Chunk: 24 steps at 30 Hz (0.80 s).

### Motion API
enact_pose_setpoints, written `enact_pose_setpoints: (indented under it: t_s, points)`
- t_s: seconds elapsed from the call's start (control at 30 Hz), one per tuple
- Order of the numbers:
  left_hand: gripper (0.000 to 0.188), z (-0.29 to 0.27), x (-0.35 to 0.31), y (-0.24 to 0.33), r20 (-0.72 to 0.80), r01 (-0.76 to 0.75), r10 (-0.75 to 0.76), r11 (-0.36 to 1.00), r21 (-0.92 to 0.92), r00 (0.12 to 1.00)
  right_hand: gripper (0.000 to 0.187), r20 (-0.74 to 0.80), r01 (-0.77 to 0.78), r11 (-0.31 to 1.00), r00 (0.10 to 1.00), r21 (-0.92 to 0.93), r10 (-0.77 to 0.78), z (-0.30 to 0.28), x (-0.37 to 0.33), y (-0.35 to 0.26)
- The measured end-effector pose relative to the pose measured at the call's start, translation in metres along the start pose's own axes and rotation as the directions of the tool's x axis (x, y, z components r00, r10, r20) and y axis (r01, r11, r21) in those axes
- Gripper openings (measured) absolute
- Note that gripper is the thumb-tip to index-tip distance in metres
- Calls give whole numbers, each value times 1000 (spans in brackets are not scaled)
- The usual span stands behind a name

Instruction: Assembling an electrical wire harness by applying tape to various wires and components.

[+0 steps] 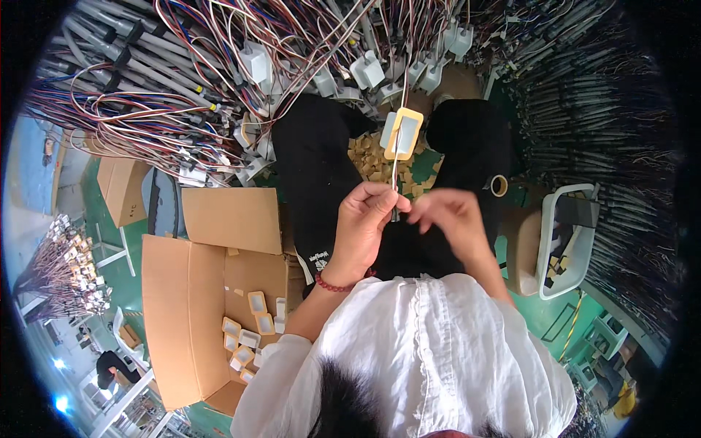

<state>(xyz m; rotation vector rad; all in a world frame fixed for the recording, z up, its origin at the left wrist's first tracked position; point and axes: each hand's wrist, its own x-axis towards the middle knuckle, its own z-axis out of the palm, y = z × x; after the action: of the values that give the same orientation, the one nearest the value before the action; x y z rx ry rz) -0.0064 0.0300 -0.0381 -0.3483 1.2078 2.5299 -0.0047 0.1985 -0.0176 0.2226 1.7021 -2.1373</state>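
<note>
My left hand point(363, 223) is closed, thumb and fingertips pinching a thin bundle of wires point(395, 175) in front of my lap. The wires run up through a small white rectangular housing point(410, 136) rimmed with a tan frame point(416, 120), just beyond my fingers. Close by on the right, my right hand point(454, 220) is smeared by motion. Its fingertips come near the wire ends, and whether they grip anything is hidden by the blur.
At left, an open cardboard box point(191, 306) holds several tan-rimmed white housings point(257, 302). Wire harnesses point(212, 73) pile up ahead, with grey cables point(591, 146) at right. Tan scraps point(369, 157) lie between my legs. A tape roll point(499, 185) rests beside a white bin point(546, 244).
</note>
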Motion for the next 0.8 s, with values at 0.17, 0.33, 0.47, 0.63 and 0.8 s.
enact_pose_setpoints:
  t_s: [0.17, 0.33, 0.47, 0.63, 0.8]
  points:
    - [21, 4, -4, 11, 37, 33, -34, 999, 33, 999, 25, 167, -30, 998, 985, -47, 37, -4, 24, -30]
    - [41, 9, -7, 27, 67, 28, -35, 994, 101, 997, 16, 296, -170, 983, 944, 63, 144, 2, 32, -29]
    - [77, -3, -3, 26, 184, 141, -166, 980, 140, 969, 13, 311, -67, 989, 950, 133, 22, 11, 29, -25]
    - [105, 6, 0, 31, 463, 392, -310, 916, -90, 831, 13, 128, -69, 948, 991, 310, 31, 14, 25, -9]
    - [101, 10, -7, 20, 524, 511, -294, 791, -336, 799, 13, 24, 151, 977, 987, 149, -156, 31, 23, 0]
